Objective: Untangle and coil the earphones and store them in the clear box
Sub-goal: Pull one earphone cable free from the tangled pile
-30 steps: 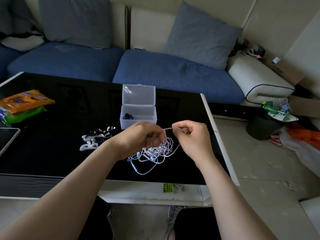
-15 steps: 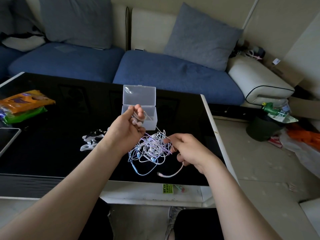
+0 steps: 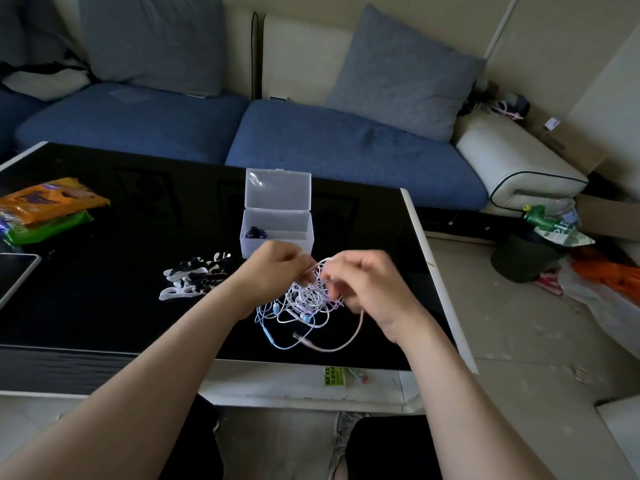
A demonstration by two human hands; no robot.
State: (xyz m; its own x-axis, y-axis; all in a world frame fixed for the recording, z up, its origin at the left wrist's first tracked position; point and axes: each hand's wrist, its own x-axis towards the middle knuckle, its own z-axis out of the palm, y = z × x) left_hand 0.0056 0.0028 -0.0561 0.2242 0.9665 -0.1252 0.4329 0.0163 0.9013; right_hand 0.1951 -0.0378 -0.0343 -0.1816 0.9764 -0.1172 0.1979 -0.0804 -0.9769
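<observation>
We record the left hand [image 3: 273,268] and the right hand [image 3: 367,285] raised close together over the black table [image 3: 104,306], towards its near right corner. Both have the fingers curled. The left hand pinches a pink cord [image 3: 341,345] at its fingertips. The right hand is curled round the same cord, though motion blur hides its fingertips. A short arch of cord spans the gap between the hands. From under the right hand the cord sweeps down in a loop to the table, and its plug end lies near the table's near edge.

The earphones [image 3: 304,303], a tangle of white, lilac and blue leads, lie on the table directly below and between the hands, and some strands rise to the fingers.

The clear box [image 3: 277,237] stands just behind the hands with its lid upright and open. We note a small dark item [image 3: 255,233] in its left end.

Black and white cord winders [image 3: 197,275] lie heaped left of the left wrist. Snack packets [image 3: 52,206] and a tablet [image 3: 14,271] sit at the left edge.
</observation>
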